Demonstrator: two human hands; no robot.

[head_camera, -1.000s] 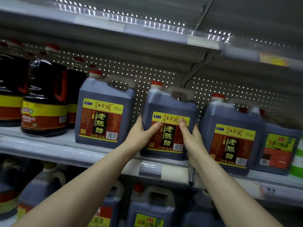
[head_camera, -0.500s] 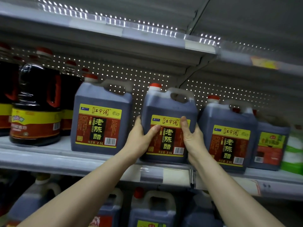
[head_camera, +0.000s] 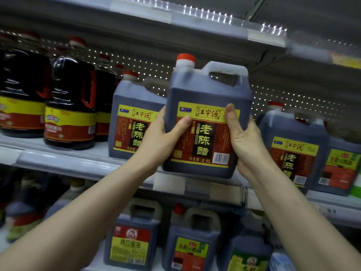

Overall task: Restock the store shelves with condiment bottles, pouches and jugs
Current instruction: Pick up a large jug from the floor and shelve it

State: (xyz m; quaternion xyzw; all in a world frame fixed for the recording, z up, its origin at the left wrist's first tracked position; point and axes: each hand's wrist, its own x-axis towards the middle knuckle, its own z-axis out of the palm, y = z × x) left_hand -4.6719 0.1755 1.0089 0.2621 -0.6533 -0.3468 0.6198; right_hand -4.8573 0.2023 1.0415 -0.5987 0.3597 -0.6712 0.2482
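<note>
A dark 2.5 L vinegar jug (head_camera: pixel 207 90) with a red cap and a yellow-and-red label hangs in front of the middle shelf (head_camera: pixel 64 163), lifted clear of its edge. My left hand (head_camera: pixel 164 137) grips its left side with the thumb across the label. My right hand (head_camera: pixel 244 137) grips its right side, thumb up along the label. Two matching jugs stand on the shelf, one to the left (head_camera: pixel 129 118) and one to the right (head_camera: pixel 293 145).
Round dark soy sauce bottles (head_camera: pixel 70 98) stand at the shelf's left end. A jug with a green-and-red label (head_camera: pixel 340 165) stands far right. The lower shelf holds several jugs (head_camera: pixel 191 241). The upper shelf edge (head_camera: pixel 175 14) runs close overhead.
The jug stood on the shelf between its neighbours; both hands have since lifted it up and pulled it toward me, off the shelf.
</note>
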